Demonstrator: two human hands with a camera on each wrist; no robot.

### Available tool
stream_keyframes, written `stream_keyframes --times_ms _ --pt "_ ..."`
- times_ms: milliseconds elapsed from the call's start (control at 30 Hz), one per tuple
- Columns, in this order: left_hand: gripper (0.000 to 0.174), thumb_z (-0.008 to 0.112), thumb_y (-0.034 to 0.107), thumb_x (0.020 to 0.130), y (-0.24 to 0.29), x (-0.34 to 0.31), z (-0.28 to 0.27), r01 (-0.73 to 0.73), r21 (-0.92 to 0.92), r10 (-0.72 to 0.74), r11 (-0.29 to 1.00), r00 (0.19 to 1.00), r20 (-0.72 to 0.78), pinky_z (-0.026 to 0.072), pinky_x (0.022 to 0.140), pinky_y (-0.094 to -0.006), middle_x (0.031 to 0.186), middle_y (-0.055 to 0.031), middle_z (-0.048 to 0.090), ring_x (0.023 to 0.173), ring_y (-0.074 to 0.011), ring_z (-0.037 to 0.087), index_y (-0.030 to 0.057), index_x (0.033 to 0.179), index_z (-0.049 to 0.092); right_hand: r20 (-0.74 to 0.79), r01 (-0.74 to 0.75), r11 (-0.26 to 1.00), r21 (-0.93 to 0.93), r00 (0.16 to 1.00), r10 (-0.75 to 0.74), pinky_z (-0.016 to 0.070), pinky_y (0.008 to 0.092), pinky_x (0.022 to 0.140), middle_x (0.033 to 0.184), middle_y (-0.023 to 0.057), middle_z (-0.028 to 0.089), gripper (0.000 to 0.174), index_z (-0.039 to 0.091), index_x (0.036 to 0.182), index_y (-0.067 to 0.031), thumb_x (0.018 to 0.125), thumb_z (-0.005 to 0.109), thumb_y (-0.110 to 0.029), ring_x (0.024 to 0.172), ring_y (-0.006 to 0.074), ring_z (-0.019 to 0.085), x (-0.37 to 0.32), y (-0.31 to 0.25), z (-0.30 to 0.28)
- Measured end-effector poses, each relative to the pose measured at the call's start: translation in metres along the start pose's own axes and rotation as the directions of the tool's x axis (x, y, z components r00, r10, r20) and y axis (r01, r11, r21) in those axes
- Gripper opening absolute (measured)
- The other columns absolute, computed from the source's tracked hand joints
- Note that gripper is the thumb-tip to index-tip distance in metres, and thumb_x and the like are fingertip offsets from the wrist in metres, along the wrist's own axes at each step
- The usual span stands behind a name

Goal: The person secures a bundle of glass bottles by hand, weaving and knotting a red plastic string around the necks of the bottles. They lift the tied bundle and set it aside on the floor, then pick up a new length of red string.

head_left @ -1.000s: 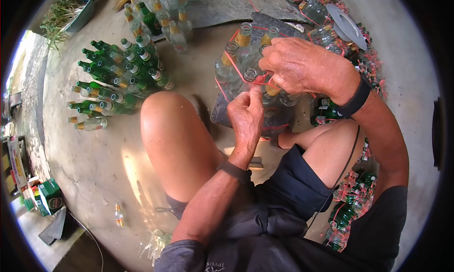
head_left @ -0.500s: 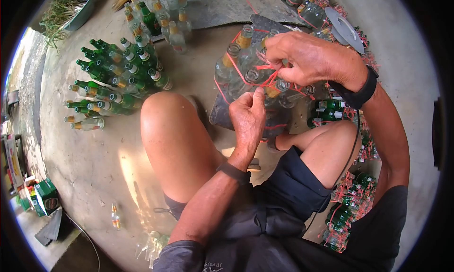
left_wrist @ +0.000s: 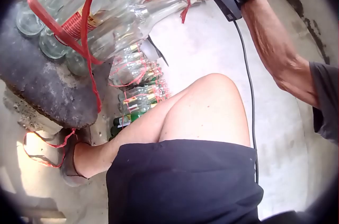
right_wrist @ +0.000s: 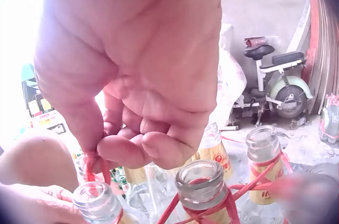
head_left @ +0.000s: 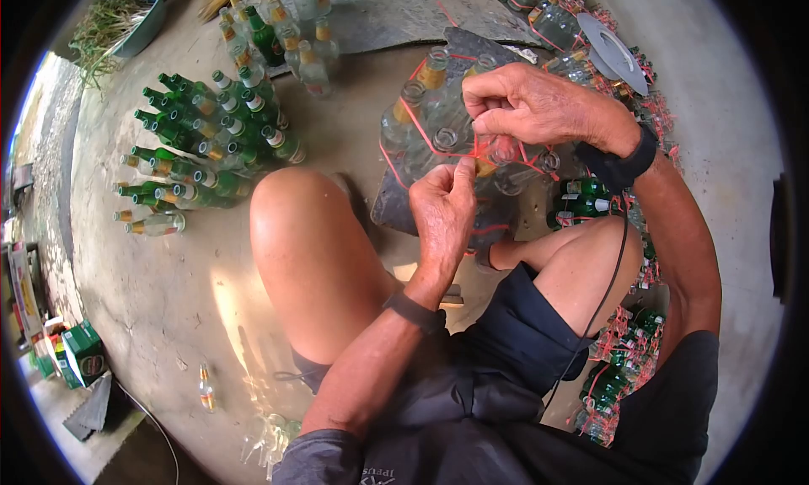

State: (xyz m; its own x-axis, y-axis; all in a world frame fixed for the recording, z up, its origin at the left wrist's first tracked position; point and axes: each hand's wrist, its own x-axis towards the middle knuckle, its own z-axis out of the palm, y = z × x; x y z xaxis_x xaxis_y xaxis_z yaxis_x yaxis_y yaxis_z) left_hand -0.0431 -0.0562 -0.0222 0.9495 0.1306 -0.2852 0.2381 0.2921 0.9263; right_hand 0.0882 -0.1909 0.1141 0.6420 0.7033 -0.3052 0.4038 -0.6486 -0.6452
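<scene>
Clear glass bottles (head_left: 445,138) stand in a cluster on a dark slab (head_left: 392,200), with red twine (head_left: 419,129) running around and across their necks. At the near side of the cluster the left hand (head_left: 442,205) pinches the twine between thumb and fingers. Just above and to the right, the right hand (head_left: 539,106) has its fingers curled, thumb and forefinger pinching a strand. The right wrist view shows that hand (right_wrist: 132,75) gripping red twine (right_wrist: 94,166) beside a bottle mouth (right_wrist: 203,181). In the left wrist view twine (left_wrist: 87,17) crosses the bottles (left_wrist: 69,33).
Green bottles (head_left: 181,118) stand in a group at the left, and more bottles (head_left: 312,64) at the top. Tied bundles (head_left: 619,350) line the right side near a grey round lid (head_left: 611,51). One bottle (head_left: 206,390) is at lower left. A scooter (right_wrist: 280,83) stands behind.
The right hand first moved up and right from the left hand, drawing out red strands, then shifted slightly left. The left hand has stayed nearly in place.
</scene>
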Motion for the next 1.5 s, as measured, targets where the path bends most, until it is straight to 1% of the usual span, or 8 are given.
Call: stream_keyframes --times_ms 267,333,467,533,933,1100,1267,1500 --pt "0.039 0.071 0.025 0.106 0.006 -0.003 0.0 0.049 -0.042 -0.047 0.998 0.998 0.037 0.0318 0.054 -0.0272 0.07 0.0087 0.054 0.064 -0.0023 0.041 -0.0041 0.08 0.071 -0.08 -0.05 0.977 -0.206 0.996 0.035 0.0472 0.0439 0.061 0.065 0.0144 0.06 0.022 0.059 0.079 0.0004 0.081 0.073 -0.016 0.063 0.0289 0.062 0.002 -0.007 -0.007" --pt "0.037 0.071 0.024 0.106 0.007 -0.003 -0.001 0.031 -0.045 -0.029 0.998 0.998 0.05 0.032 0.054 -0.0269 0.07 0.0087 0.054 0.064 -0.0022 0.041 -0.0042 0.082 0.072 -0.155 0.026 0.917 -0.399 0.983 -0.096 0.0485 0.0461 0.062 0.064 0.0149 0.061 0.023 0.06 0.077 -0.0003 0.078 0.076 -0.018 0.065 0.0339 0.065 0.004 0.0 -0.007" --pt "0.032 0.07 0.02 0.106 0.008 -0.003 -0.003 0.008 -0.033 -0.006 0.999 0.998 0.065 0.0341 0.056 -0.0259 0.071 0.0087 0.056 0.065 -0.002 0.043 -0.0046 0.088 0.076 -0.155 -0.027 0.861 -0.508 0.986 -0.061 0.0486 0.049 0.063 0.064 0.0161 0.062 0.025 0.061 0.075 -0.001 0.075 0.078 -0.02 0.068 0.039 0.065 0.003 -0.003 -0.014" --pt "0.031 0.069 0.02 0.107 0.006 -0.002 -0.002 -0.002 -0.039 0.004 0.999 0.998 0.064 0.035 0.056 -0.0256 0.072 0.0087 0.057 0.066 -0.0019 0.044 -0.0047 0.09 0.076 -0.161 0.029 0.797 -0.603 0.974 -0.157 0.0481 0.0515 0.064 0.065 0.0166 0.061 0.028 0.06 0.074 -0.0016 0.075 0.08 -0.022 0.07 0.0421 0.065 0.003 -0.003 -0.017" --pt "0.031 0.068 0.021 0.108 0.009 -0.004 -0.002 0.018 -0.049 -0.014 0.999 0.997 0.074 0.0351 0.058 -0.0247 0.074 0.0093 0.058 0.068 -0.0013 0.045 -0.0047 0.095 0.079 -0.159 0.153 0.829 -0.538 0.948 -0.278 0.0542 0.0502 0.078 0.093 0.0137 0.07 0.011 0.066 0.096 -0.0028 0.089 0.071 -0.009 0.092 0.0406 0.07 0.009 0.012 -0.013" --pt "0.037 0.065 0.019 0.11 0.008 -0.003 0.002 -0.046 -0.062 0.049 0.997 0.998 0.046 0.0404 0.052 -0.0273 0.064 0.0051 0.053 0.061 -0.003 0.044 -0.0055 0.082 0.07 -0.187 0.173 0.857 -0.486 0.937 -0.295 0.0547 0.0496 0.079 0.094 0.0143 0.069 0.01 0.067 0.097 -0.0017 0.091 0.072 -0.008 0.094 0.0406 0.07 0.011 0.018 -0.008" --pt "0.031 0.066 0.019 0.109 0.006 -0.003 0.001 0.011 -0.058 -0.008 0.998 0.999 0.051 0.0386 0.061 -0.0245 0.078 0.0077 0.062 0.071 -0.0021 0.048 -0.0057 0.096 0.078 -0.2 0.182 0.869 -0.46 0.932 -0.301 0.0551 0.0487 0.08 0.095 0.0155 0.069 0.01 0.067 0.098 -0.0008 0.093 0.071 -0.008 0.095 0.0407 0.07 0.014 0.024 -0.006" --pt "0.031 0.065 0.02 0.11 0.002 -0.003 0.002 0.009 -0.053 -0.006 0.999 0.998 0.058 0.0396 0.062 -0.0244 0.08 0.0073 0.064 0.073 -0.0024 0.049 -0.006 0.097 0.078 -0.146 0.23 0.896 -0.38 0.942 -0.304 0.0547 0.043 0.083 0.097 0.0144 0.067 0.012 0.068 0.104 0.0011 0.096 0.072 -0.007 0.093 0.0352 0.069 0.02 0.032 -0.013"
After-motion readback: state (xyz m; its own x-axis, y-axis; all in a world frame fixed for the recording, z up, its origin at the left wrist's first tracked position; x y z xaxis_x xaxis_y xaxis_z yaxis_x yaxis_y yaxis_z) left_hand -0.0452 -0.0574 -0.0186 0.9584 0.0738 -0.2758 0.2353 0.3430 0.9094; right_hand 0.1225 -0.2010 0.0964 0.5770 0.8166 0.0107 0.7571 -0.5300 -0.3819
